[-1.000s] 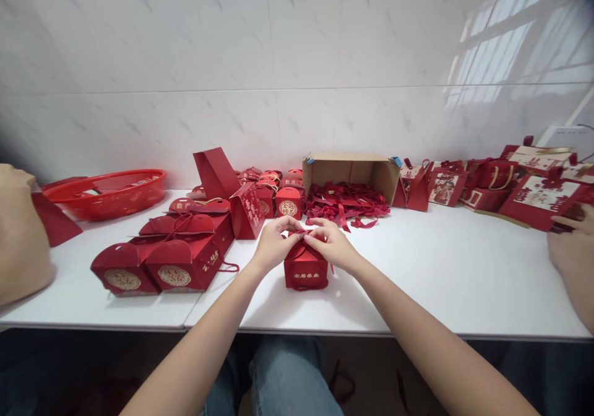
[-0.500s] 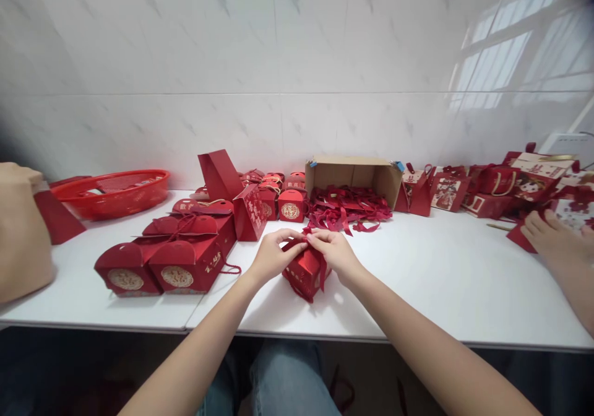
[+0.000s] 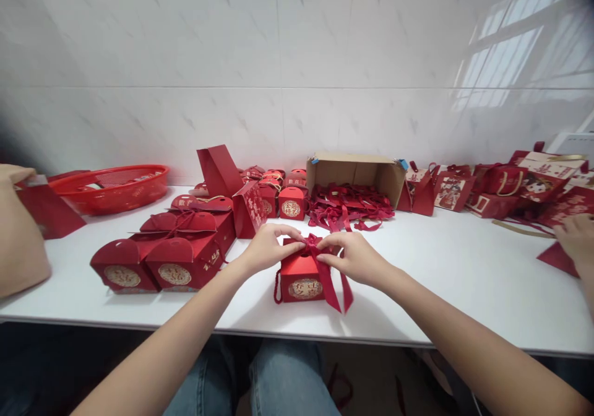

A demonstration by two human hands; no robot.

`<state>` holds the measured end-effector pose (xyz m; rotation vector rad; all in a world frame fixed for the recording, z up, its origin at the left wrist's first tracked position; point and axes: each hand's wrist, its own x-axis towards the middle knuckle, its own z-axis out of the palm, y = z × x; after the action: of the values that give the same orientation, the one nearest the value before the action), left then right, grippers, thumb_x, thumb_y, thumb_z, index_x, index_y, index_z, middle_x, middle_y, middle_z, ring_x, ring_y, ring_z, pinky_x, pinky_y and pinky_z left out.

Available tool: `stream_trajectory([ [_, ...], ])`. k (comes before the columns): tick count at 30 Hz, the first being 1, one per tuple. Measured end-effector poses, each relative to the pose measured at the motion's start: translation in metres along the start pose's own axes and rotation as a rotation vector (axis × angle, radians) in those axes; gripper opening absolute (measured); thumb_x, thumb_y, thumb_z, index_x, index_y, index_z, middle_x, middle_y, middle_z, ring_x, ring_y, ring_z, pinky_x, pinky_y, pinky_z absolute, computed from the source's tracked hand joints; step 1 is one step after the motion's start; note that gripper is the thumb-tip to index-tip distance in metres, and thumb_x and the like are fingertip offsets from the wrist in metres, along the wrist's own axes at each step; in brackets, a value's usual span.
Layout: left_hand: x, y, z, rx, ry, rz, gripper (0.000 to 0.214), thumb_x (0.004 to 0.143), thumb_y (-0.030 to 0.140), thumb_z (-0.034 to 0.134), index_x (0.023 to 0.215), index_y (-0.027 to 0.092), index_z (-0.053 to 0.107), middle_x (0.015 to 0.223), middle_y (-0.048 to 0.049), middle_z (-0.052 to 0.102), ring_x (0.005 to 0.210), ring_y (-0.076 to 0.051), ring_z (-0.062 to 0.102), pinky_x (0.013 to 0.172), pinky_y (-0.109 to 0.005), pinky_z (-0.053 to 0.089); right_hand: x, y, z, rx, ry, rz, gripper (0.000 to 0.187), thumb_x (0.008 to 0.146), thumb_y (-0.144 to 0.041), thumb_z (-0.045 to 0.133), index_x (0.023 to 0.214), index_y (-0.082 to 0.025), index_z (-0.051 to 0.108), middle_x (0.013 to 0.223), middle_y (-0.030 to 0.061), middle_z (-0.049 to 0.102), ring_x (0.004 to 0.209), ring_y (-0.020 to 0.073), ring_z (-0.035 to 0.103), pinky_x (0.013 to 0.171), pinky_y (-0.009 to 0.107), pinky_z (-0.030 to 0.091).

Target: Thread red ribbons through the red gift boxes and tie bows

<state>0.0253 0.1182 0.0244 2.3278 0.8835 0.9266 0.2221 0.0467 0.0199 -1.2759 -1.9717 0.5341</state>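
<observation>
A small red gift box with a gold round label stands upright on the white table in front of me. On its top sits a dark red ribbon bow, whose two tails hang down the box's right side. My left hand pinches the bow's left side between thumb and fingers. From the right, my right hand pinches the bow's other side. A twisted red cord hangs at the box's left. Behind it, a cardboard box lies on its side with a heap of red ribbons spilling out.
Larger red boxes stand grouped at left, near a red plastic basket and a beige bag. More small red boxes line the wall. Red gift bags crowd the right, where another person's hand shows.
The small box has turned so its gold label faces me. My hands have moved slightly apart, and the bow and its tails now show. The other person's hand has shifted right.
</observation>
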Motion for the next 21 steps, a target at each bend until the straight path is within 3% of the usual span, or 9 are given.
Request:
stream_trajectory([
  [4,0.0,0.001,-0.006,0.04,-0.008,0.045,0.012,0.072,0.031,0.065,0.074,0.021,0.072,0.081,-0.0038,0.072,0.079,-0.02,0.065,0.075,-0.03,0.048,0.004,0.001,-0.013,0.044,-0.003,0.047,0.022,0.085,-0.033,0.046,0.089,-0.02,0.064,0.062,0.0007,0.063,0.048,0.0129,0.055,0.048,0.025,0.042],
  [7,-0.002,0.002,-0.009,0.131,-0.008,0.1,0.011,0.074,0.03,0.063,0.076,0.022,0.072,0.08,-0.0034,0.071,0.08,-0.019,0.063,0.077,-0.03,0.045,0.012,0.006,-0.017,-0.01,0.035,-0.072,0.03,0.085,-0.021,0.044,0.113,-0.024,0.056,0.094,0.0052,0.067,0.07,0.0152,0.063,0.061,0.028,0.048],
  [10,-0.002,0.004,-0.009,0.293,0.002,0.157,0.01,0.075,0.028,0.062,0.078,0.026,0.071,0.08,-0.0015,0.07,0.082,-0.019,0.06,0.087,-0.036,0.038,0.022,0.011,-0.013,-0.05,-0.075,-0.252,0.041,0.081,-0.016,0.05,0.121,-0.026,0.05,0.121,0.0061,0.058,0.095,0.0177,0.06,0.075,0.03,0.049],
  [12,-0.002,0.005,-0.01,0.394,0.005,0.197,0.011,0.076,0.027,0.061,0.079,0.027,0.071,0.08,-0.001,0.069,0.082,-0.019,0.059,0.09,-0.039,0.032,0.026,0.015,-0.007,-0.059,-0.11,-0.31,0.036,0.082,-0.017,0.052,0.117,-0.024,0.052,0.113,0.0059,0.061,0.093,0.0171,0.06,0.077,0.03,0.049],
  [15,-0.001,0.007,-0.012,0.5,0.01,0.265,0.014,0.078,0.024,0.058,0.08,0.027,0.072,0.078,-0.0018,0.068,0.083,-0.019,0.058,0.09,-0.04,0.028,0.027,0.019,0.002,-0.098,-0.033,-0.361,0.024,0.084,-0.015,0.049,0.106,-0.021,0.057,0.095,0.0052,0.063,0.083,0.0156,0.06,0.074,0.029,0.049],
  [18,-0.001,0.009,-0.014,0.554,0.014,0.291,0.015,0.078,0.023,0.057,0.077,0.026,0.071,0.074,-0.0025,0.068,0.08,-0.019,0.056,0.089,-0.04,0.027,0.024,0.022,0.006,-0.177,0.026,-0.426,0.025,0.087,-0.014,0.043,0.105,-0.021,0.059,0.094,0.0067,0.06,0.082,0.0158,0.057,0.072,0.029,0.048],
  [21,-0.001,0.01,-0.016,0.575,0.006,0.277,0.016,0.078,0.024,0.055,0.076,0.025,0.071,0.071,-0.0032,0.068,0.075,-0.018,0.054,0.088,-0.041,0.027,0.023,0.02,0.006,-0.242,0.002,-0.476,0.029,0.089,-0.014,0.04,0.104,-0.022,0.063,0.092,0.0076,0.058,0.078,0.0157,0.055,0.068,0.028,0.047],
])
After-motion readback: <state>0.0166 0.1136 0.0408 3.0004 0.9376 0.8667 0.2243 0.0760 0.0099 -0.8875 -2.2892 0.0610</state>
